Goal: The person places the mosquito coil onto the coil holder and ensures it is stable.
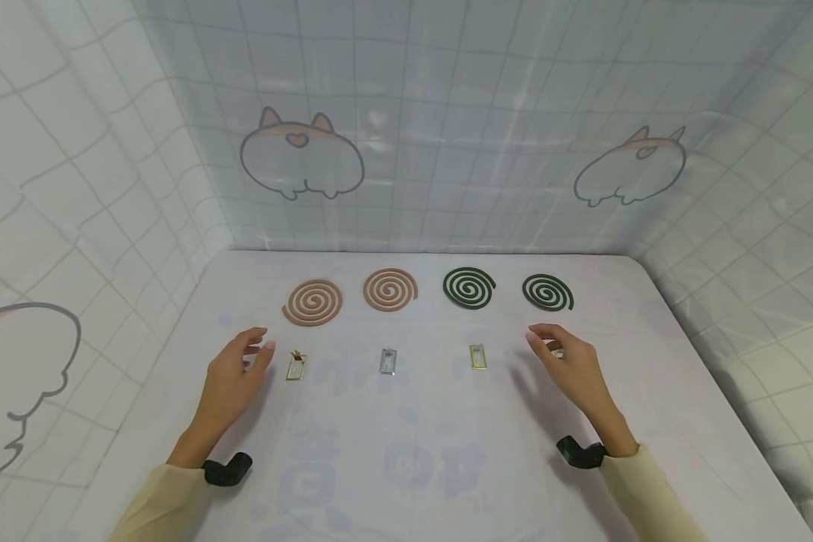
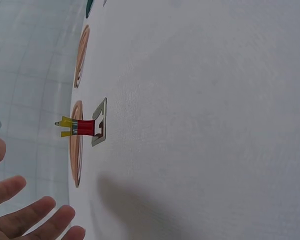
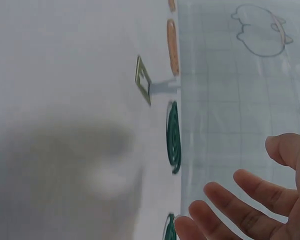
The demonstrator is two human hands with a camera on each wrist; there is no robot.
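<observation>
My left hand [image 1: 232, 376] hovers over the left of the table, loosely bent and holding nothing. Closest to it is a small metal mosquito coil stand [image 1: 296, 367] with a red and yellow upright piece [image 2: 82, 126]. On the right, my right hand [image 1: 573, 370] is also raised and holds nothing; a pale thing, too hidden to identify, shows behind its fingers. Between the hands lie a silver stand [image 1: 388, 362] and a gold-toned stand [image 1: 477, 357]. Behind them are two brown mosquito coils [image 1: 313, 302] [image 1: 390, 290] and two green mosquito coils [image 1: 470, 288] [image 1: 547, 292].
A white cloth with faint blue prints covers the table [image 1: 406, 421]. Grid-patterned curtains [image 1: 433, 173] with cartoon animal outlines rise at the back and both sides. A dark wrist camera [image 1: 227, 469] sits on the left wrist, another [image 1: 582, 453] on the right.
</observation>
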